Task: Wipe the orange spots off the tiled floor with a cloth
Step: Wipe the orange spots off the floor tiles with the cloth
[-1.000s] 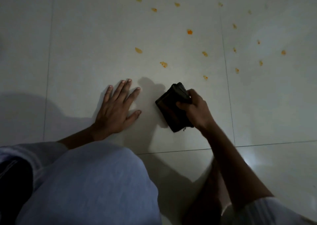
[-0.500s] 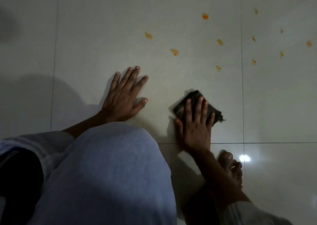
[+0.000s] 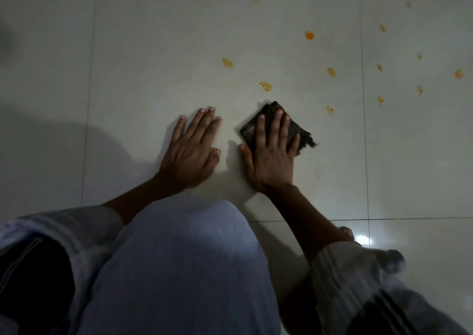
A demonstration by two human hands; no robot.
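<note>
Cloth [image 3: 297, 132] lies flat under my right hand [image 3: 272, 153], fingers spread, pressing rather than gripping. Left hand [image 3: 190, 153] rests open on the floor [image 3: 153, 53] — bracing, I judge. Nearest orange spot [image 3: 265, 86] sits at 12 o'clock, unwiped.

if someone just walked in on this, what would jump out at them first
Probably the orange spots scattered over the pale tiled floor, mostly up and to the right of the hands. Next, the right hand pressed flat on a dark cloth just short of the nearest spot, the left hand flat on the tile beside it.
</note>
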